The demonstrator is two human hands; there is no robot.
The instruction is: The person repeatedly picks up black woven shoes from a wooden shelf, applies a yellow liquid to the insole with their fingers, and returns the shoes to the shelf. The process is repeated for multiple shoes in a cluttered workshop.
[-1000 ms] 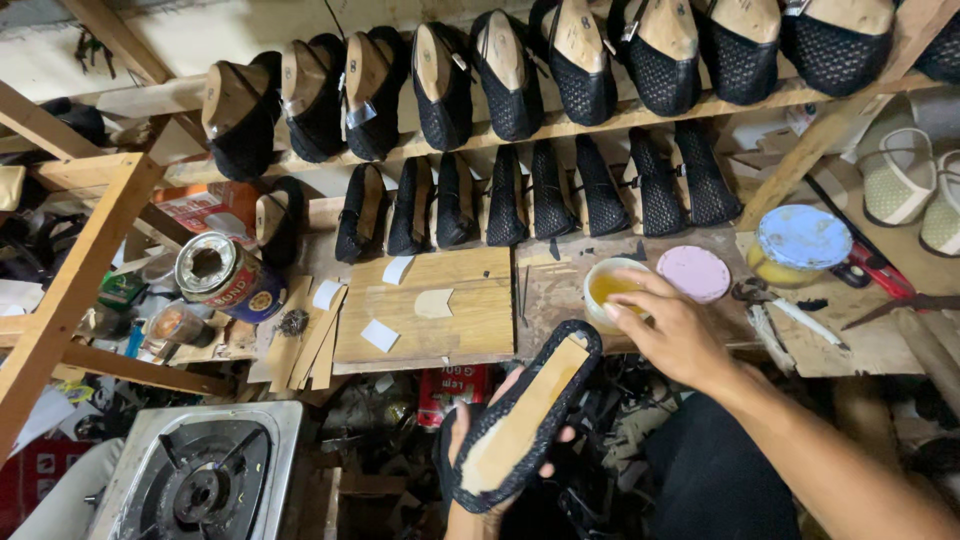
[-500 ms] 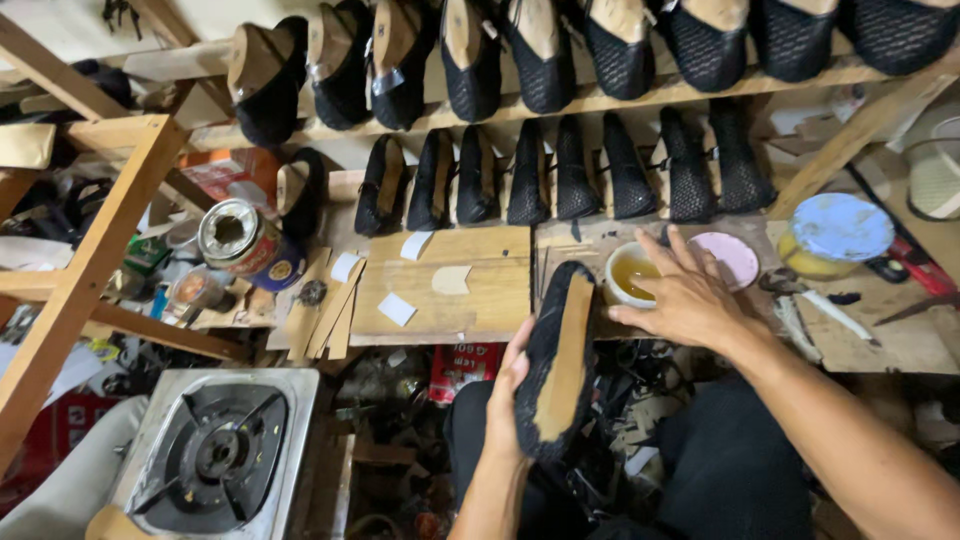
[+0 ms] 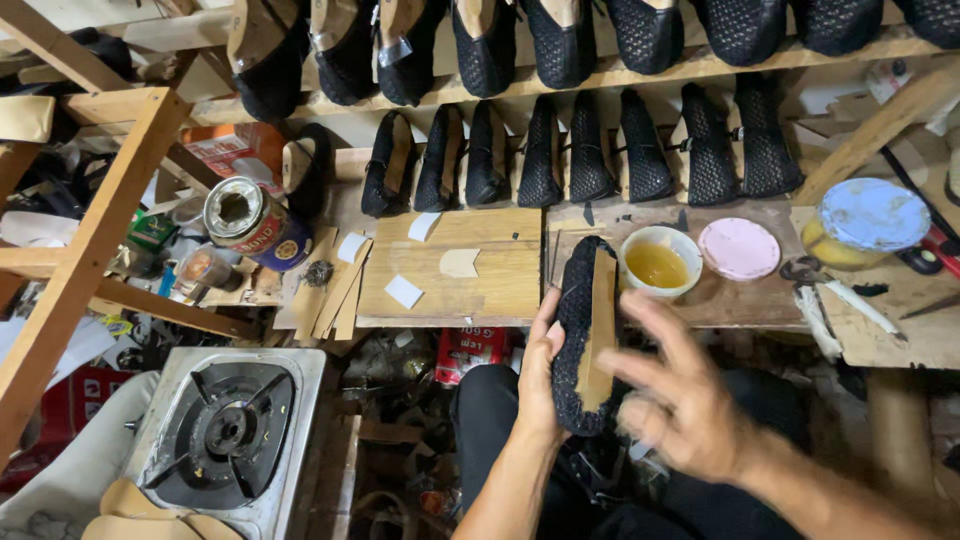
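Observation:
My left hand [image 3: 541, 375] grips a black woven shoe upper [image 3: 578, 330] on a last, its tan insole facing right and turned on edge. My right hand [image 3: 676, 390] is blurred, fingers spread, just right of the shoe and holding nothing I can see. A small white bowl of yellow glue [image 3: 660, 262] sits on the wooden bench [image 3: 880, 320] just beyond the shoe, beside a pink lid [image 3: 739, 248].
Rows of black woven shoes fill two shelves, the lower row [image 3: 570, 150] and the upper row [image 3: 560, 40]. A wooden board [image 3: 450, 265] with paper scraps, an open tin can [image 3: 245, 220], a blue-lidded jar [image 3: 870, 220] and a gas stove [image 3: 225, 430] at lower left.
My right hand came back from the glue bowl toward the shoe. The shoe has turned on edge and moved up closer to the bench.

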